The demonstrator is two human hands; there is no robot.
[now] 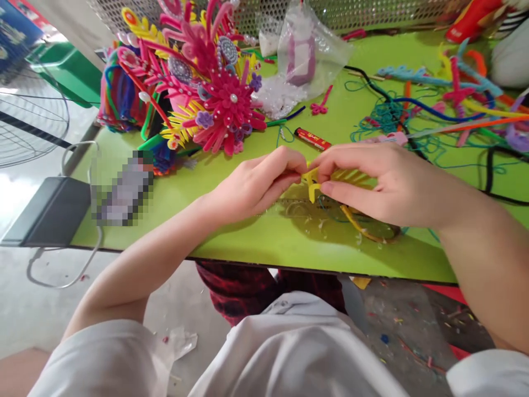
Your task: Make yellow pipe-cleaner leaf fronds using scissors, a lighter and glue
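Head view: left hand (252, 184) and right hand (372, 179) meeting over the middle of the green bench (264, 242), fingertips almost touching. Fingers of both hands pressed together, pinching a small yellow pipe-cleaner piece (312, 184) held between them just above the bench top. A row of thin yellow loops (351, 176) showing under the right hand's fingers, whether joined to the pinched piece cannot be told. Beneath the right hand, a yellow-brown wire loop (367, 229) lying on the bench, partly in shadow. Behind the hands, a red marker pen (313, 138) flat on the bench. Farther back on the left, a big pink and yellow pipe-cleaner flower ornament (202, 82) with pearl beads, leaning over a bundle of coloured stems. Near the far edge, a clear plastic bag (308, 49) with something pale purple inside. To the right, loose pipe cleaners (446, 105) in blue, orange, pink and yellow, tangled with teal thread. At the left edge, a dark box (49, 212) with a grey cable, partly off the bench.
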